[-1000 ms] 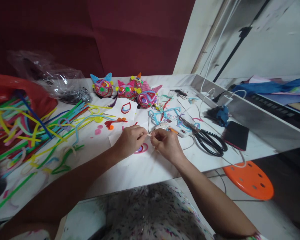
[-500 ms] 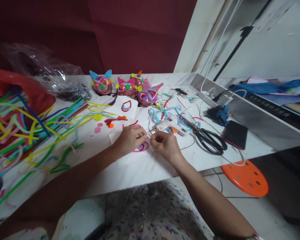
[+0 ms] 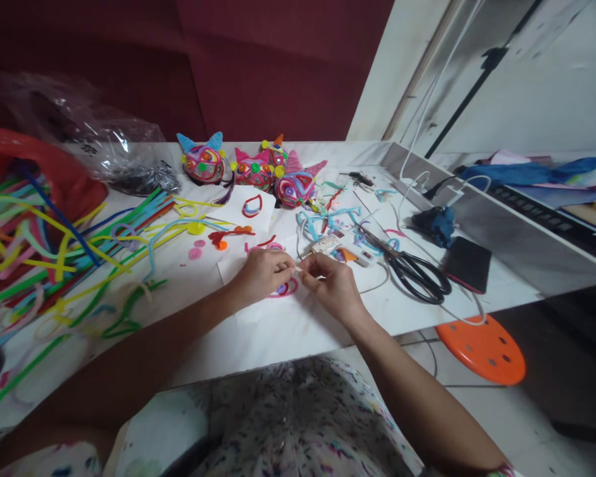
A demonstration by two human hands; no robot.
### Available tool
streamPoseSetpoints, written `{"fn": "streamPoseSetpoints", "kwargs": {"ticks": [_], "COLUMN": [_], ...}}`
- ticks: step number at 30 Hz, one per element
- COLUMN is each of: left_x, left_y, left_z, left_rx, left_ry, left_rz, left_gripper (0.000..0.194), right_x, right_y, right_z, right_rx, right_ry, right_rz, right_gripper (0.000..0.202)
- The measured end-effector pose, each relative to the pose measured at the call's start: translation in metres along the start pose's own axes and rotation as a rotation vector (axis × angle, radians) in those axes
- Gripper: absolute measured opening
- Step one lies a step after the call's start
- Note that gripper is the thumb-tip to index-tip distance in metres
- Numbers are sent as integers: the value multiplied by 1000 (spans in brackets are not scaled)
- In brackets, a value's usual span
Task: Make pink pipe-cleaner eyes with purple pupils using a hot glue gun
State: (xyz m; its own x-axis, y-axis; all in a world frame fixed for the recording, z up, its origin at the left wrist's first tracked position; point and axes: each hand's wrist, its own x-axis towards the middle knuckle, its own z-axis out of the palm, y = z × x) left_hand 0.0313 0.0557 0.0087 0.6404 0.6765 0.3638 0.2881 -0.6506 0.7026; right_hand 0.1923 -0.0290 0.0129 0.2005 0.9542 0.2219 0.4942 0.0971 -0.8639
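Observation:
My left hand [image 3: 263, 277] and my right hand [image 3: 330, 285] meet fingertip to fingertip above the white table. Both pinch a small pale piece [image 3: 297, 268], mostly covered by the fingers and too small to name. Partly under my left hand, a pink and purple coiled shape [image 3: 285, 287] lies on white paper [image 3: 228, 270]. Just behind my right hand is a white glue gun [image 3: 326, 244]. Another sheet of paper [image 3: 236, 207] farther back carries a red and blue teardrop outline [image 3: 251, 206].
Colourful pipe cleaners [image 3: 74, 245] spread over the left side. Several decorated animal heads [image 3: 203, 163] stand at the back. Black-handled scissors [image 3: 417, 275] and a dark phone [image 3: 467, 264] lie at the right, with cables around them. An orange stool [image 3: 481, 351] stands below the edge.
The view has shifted slightly. My fingertips have come closer together, and less of the pale piece shows between them.

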Motion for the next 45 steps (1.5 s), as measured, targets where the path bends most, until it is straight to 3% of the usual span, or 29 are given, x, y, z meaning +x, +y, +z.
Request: {"fn": "streamPoseSetpoints", "kwargs": {"ticks": [9, 19, 27, 45], "left_x": [0, 3, 1, 2], "left_y": [-12, -13, -20, -20], "left_z": [-7, -12, -8, -6], "left_rx": [91, 163, 216, 237], "left_ry": [-161, -189, -208, -196], "left_rz": [-74, -61, -18, 40], "left_gripper": [13, 11, 22, 21], "right_x": [-3, -5, -5, -13], "right_y": [5, 8, 2, -8], "right_z": [6, 17, 18, 16], "right_rx": [-142, -256, -359, -606], "right_ry": [-34, 11, -56, -206], "right_rz": [42, 72, 42, -4], "right_gripper": [6, 3, 13, 27]}}
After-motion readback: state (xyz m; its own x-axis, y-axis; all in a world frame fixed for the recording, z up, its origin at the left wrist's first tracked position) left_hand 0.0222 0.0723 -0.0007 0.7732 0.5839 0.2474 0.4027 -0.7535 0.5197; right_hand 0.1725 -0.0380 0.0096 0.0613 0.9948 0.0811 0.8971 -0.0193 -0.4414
